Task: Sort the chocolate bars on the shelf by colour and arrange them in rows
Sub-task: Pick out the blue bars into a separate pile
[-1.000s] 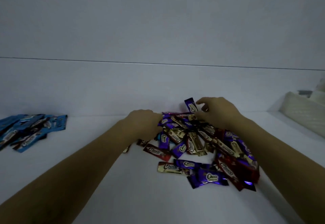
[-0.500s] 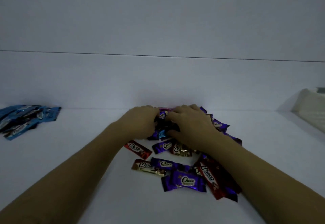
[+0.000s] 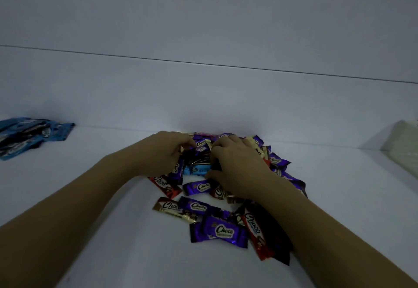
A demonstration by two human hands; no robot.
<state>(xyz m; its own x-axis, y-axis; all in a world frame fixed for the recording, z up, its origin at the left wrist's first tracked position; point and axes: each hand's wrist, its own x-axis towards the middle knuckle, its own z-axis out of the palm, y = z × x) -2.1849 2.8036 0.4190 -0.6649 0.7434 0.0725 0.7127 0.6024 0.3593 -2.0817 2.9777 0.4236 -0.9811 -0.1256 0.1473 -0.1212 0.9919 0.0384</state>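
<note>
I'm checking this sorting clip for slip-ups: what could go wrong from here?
1. The blue bar lies between the left hand and right hand, partly under other wrappers; pulling it may scatter the mixed pile.
2. The right forearm passes over the near red bar; drawing back might drag it.
3. Dim light makes purple and dark wrappers look alike.

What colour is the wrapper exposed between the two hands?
The bar is light blue, clearest in the head view.
</note>
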